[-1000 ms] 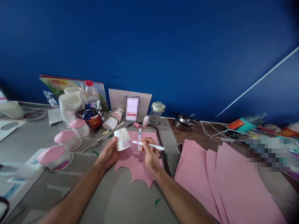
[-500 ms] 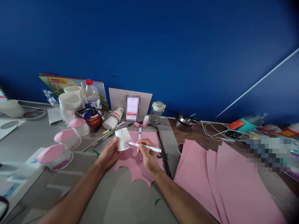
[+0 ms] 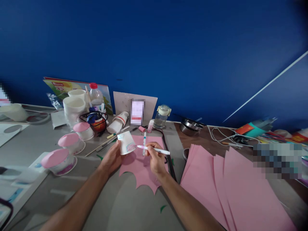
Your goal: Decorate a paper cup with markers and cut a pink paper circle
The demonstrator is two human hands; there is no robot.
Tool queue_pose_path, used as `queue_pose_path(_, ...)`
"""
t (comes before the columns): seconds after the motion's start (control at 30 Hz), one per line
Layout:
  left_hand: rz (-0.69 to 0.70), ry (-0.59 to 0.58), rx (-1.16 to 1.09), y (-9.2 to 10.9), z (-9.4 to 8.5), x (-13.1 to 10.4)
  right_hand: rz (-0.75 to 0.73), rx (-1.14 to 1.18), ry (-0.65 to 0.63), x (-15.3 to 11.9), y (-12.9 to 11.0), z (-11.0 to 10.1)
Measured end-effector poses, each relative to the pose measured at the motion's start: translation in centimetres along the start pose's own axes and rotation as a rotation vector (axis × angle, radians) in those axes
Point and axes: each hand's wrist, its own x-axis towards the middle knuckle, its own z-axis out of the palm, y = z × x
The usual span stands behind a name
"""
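Note:
My left hand (image 3: 112, 158) holds a white paper cup (image 3: 125, 141) with a blue outline and pink-purple scribble low on its side. In my right hand (image 3: 156, 160) is a marker (image 3: 158, 150) with a white barrel, its pink tip pointing left at the edge of the scribble. Whether the tip touches the cup I cannot tell. Beneath both hands lies a pink paper sheet (image 3: 144, 178) with a scalloped front edge. A second marker (image 3: 144, 138), white with a teal band, rests on that sheet behind the right hand.
Several pink-topped cups (image 3: 55, 158) stand at left. Behind them are stacked white cups (image 3: 74, 109) and a red-capped bottle (image 3: 95, 96). A phone (image 3: 137, 112) leans at the back beside a lidded jar (image 3: 162, 116). Pink sheets (image 3: 204, 179) and metal bowls (image 3: 190, 126) lie right.
The marker tip has moved right to the edge of the scribble. More pink-purple strokes show on the cup, which has turned slightly in my left hand. The view has shifted slightly.

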Motion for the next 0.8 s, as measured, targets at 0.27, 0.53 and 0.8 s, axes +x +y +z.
queue_pose_path(0.27,0.021,-0.012,0.014,-0.2,0.3,0.0,0.009,-0.025,-0.059,-0.5,-0.5,0.5)
queue_pose_path(0.53,0.032,-0.043,0.073,-0.3,0.2,0.2,-0.007,-0.112,-0.135,-1.0,-1.5,0.8)
queue_pose_path(0.8,0.038,-0.051,0.076,-0.4,0.4,0.0,-0.003,-0.096,-0.135,-1.0,-1.0,0.7)
